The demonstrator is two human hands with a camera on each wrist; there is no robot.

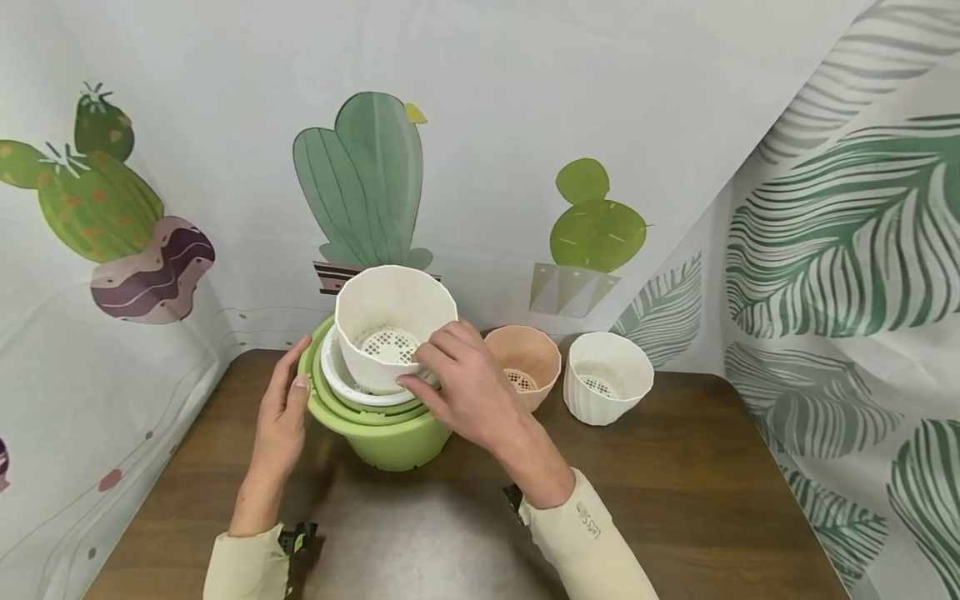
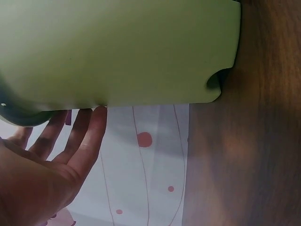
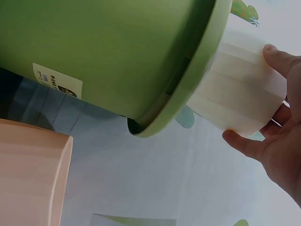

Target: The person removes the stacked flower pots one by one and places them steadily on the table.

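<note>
We see the right hand (image 1: 476, 379) pinching the topmost cream pot (image 1: 392, 312) — the left hand (image 1: 283, 412), fingers nearly straight, apparently steadying the green pot (image 1: 396, 443).

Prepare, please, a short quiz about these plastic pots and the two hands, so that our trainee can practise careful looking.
1. Fill in: On the brown wood-look table, the peach faceted plastic pot stands between the outer round green plastic pot and the ____.
2. True or false: The left hand is at the rim of the green pot.
3. Choose: What does the right hand hold with its fingers? (a) the peach pot; (b) the cream faceted plastic pot; (c) the table's edge.

Key: 1: cream ribbed plastic pot. 2: true. 3: b.
</note>
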